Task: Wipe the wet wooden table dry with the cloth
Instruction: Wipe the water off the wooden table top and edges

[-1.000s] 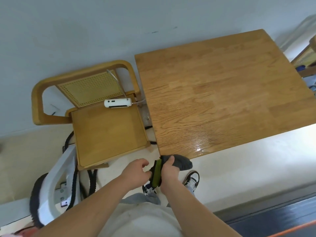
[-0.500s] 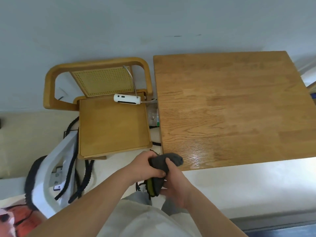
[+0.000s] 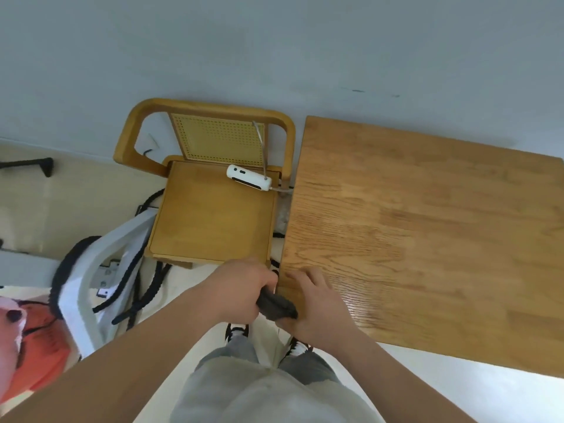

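The wooden table point(image 3: 427, 227) fills the right half of the view, with a glossy wet sheen near its front left corner. A dark grey cloth point(image 3: 276, 306) is bunched between both hands just at that corner. My left hand point(image 3: 241, 288) grips the cloth's left end off the table's edge. My right hand point(image 3: 314, 303) holds its right end, fingers resting on the tabletop's corner. Most of the cloth is hidden under the hands.
A wooden chair point(image 3: 210, 215) with a cane back stands left of the table, a white device point(image 3: 248, 177) on its seat. A white frame point(image 3: 91, 285) with black cables lies on the floor at left. An orange bag point(image 3: 33, 346) sits at far left.
The view has swung left, so the table sits further right. Both hands have moved up with the cloth to the table's front left corner, the right hand now touching the tabletop.
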Demonstrator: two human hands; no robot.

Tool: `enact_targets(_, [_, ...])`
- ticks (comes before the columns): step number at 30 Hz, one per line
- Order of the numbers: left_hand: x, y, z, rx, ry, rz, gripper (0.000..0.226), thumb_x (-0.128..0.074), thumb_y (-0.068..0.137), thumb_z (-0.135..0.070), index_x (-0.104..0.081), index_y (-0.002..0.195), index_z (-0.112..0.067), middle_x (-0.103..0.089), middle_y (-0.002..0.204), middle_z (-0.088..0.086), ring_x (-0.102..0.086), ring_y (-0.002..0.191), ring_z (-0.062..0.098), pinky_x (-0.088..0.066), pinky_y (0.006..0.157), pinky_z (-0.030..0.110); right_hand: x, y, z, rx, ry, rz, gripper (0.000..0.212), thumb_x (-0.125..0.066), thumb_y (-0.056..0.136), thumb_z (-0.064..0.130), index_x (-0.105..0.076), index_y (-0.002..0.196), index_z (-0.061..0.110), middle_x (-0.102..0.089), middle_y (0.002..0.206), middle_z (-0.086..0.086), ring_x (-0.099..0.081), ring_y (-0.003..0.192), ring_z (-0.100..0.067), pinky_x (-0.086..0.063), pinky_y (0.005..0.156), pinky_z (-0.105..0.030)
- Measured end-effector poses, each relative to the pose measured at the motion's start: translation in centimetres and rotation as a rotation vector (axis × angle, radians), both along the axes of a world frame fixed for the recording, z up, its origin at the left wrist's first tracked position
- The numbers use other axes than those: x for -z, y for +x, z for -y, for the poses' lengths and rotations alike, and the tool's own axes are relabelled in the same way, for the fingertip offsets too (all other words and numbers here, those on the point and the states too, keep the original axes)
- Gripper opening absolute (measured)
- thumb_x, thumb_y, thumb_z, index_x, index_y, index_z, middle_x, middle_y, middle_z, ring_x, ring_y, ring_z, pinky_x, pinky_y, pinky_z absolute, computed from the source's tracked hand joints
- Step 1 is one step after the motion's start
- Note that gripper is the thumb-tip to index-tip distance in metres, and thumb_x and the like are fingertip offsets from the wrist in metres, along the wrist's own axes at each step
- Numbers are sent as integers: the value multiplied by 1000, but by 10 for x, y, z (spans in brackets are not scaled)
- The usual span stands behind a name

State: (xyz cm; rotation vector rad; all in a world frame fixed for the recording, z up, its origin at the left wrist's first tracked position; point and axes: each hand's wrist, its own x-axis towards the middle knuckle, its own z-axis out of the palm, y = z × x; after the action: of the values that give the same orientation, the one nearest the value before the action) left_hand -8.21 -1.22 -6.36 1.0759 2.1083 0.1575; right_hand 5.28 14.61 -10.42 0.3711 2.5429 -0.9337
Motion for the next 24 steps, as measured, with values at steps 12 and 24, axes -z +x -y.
enact_targets(12, [76,44,28,-1179,343,56,38,-63,82,-7,-63,113,-29,-66,115,-4,-63,107,20,-52,94,38,8,-21,36,419,-851,477,20,-56,104,19,-66,122,17,-76,115,-10,-76,100,-23,-64,80,-38])
enact_targets(24, [142,100,-41,-1360,75,515,84,-42,77,-90,-46,137,-33,-61,131,0,-59,119,30,-51,103,52,22,-14,-61,258,-141,253,29,-57,101,27,-69,126,23,-67,121,8,-62,109,-13,-49,92,-26])
